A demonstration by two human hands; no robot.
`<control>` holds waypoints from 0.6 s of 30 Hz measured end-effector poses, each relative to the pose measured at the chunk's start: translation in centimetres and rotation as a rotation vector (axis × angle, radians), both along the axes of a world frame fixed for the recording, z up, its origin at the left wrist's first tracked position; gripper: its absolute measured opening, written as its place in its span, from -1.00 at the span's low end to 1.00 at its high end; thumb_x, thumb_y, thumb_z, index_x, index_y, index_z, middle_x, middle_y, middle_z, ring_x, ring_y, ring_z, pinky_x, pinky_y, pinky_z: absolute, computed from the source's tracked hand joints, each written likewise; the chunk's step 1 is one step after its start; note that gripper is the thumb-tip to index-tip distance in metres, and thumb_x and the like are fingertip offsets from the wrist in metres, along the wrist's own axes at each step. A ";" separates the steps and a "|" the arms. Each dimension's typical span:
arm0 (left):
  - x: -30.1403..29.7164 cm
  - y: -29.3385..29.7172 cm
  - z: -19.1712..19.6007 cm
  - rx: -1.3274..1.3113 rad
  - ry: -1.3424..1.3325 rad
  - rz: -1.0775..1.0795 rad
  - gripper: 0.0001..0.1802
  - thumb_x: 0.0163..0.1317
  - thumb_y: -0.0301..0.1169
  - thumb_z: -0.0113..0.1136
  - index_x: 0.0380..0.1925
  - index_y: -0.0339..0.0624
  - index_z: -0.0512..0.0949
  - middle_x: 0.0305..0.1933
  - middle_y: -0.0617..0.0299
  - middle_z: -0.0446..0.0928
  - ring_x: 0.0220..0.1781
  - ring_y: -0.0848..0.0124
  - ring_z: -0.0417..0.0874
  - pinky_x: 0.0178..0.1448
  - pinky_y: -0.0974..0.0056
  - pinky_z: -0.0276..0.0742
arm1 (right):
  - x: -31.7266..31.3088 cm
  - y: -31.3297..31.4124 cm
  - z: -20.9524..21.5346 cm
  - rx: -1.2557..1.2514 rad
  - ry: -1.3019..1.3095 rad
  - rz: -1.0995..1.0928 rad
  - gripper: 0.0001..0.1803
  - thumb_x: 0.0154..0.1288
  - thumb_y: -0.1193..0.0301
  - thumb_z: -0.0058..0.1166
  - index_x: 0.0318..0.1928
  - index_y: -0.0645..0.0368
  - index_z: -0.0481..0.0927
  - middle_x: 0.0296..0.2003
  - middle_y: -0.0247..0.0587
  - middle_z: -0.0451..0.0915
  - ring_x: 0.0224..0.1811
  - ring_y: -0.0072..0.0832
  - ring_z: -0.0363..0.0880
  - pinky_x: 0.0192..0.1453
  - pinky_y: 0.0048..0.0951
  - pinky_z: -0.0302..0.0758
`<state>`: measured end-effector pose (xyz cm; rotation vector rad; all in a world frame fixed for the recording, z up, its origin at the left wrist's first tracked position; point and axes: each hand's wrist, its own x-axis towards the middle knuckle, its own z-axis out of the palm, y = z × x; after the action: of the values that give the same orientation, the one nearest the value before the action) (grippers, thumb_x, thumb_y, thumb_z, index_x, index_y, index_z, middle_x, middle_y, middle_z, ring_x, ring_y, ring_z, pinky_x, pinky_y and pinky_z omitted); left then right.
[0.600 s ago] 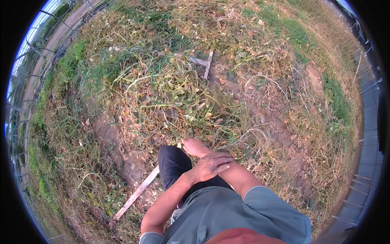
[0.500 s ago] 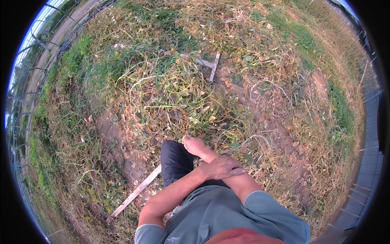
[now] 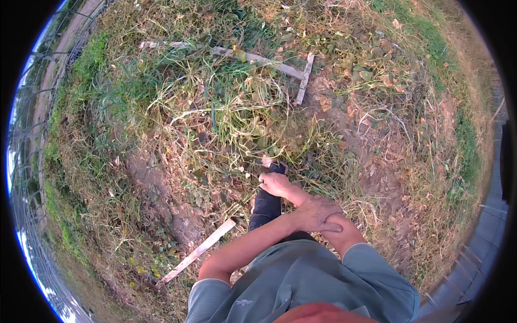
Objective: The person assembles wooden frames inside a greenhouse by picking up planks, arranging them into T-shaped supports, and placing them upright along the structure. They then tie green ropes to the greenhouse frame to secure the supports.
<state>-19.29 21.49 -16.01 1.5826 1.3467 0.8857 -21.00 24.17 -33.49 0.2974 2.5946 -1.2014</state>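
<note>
My left hand lies across my bare right forearm, its fingers wrapped over it. My right hand reaches out past it to the left, closed with the fingers curled under. Whatever it may hold is hidden. Below and beyond that hand a dark trouser leg of mine steps forward, its lower end among tangled vines. Neither hand touches the plants.
Dry yellow vines and green weeds cover the ground. A pale wooden slat lies at the near left. Ahead, a long board meets a short slat. Wire fencing runs along the left; dark sheeting edges the right.
The view has moved over the ground, and the boards ahead show more fully. My leg now stretches farther forward. My left hand stays on my right forearm.
</note>
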 end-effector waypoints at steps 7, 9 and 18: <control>-15.7 -5.0 -21.2 -0.629 0.431 0.622 -0.37 0.17 -0.09 0.34 0.19 -0.11 0.45 0.14 -0.01 0.49 0.23 0.01 0.48 0.27 -0.01 0.44 | -8.2 18.6 -22.2 -0.401 -0.162 -1.015 -0.88 0.37 0.47 0.10 -0.18 0.25 0.63 -0.46 -0.19 0.66 -0.49 -0.52 0.64 -0.39 -0.48 0.57; -15.1 -6.3 -24.7 -0.555 0.209 0.465 -0.43 0.18 -0.14 0.33 0.16 -0.08 0.47 0.05 0.05 0.53 0.17 0.08 0.53 0.22 0.04 0.52 | -10.2 26.3 -28.4 -0.322 0.024 -1.175 -0.88 0.40 0.44 0.08 -0.19 0.24 0.62 -0.46 -0.24 0.63 -0.50 -0.54 0.61 -0.45 -0.52 0.56; -15.1 -5.6 -31.5 -0.538 0.040 0.433 -0.69 0.07 -0.26 0.40 -0.22 -0.16 0.63 -0.30 0.14 0.61 -0.20 0.13 0.66 -0.07 0.10 0.62 | -17.7 42.9 -47.5 0.532 -0.387 -0.709 -0.69 0.23 0.26 0.05 -0.10 0.05 0.73 -0.19 0.04 0.71 -0.05 -0.01 0.67 0.07 -0.10 0.58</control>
<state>-34.42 15.88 -47.48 0.9159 1.8106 0.6571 -38.65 67.08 -80.98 1.4839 2.4537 -0.4801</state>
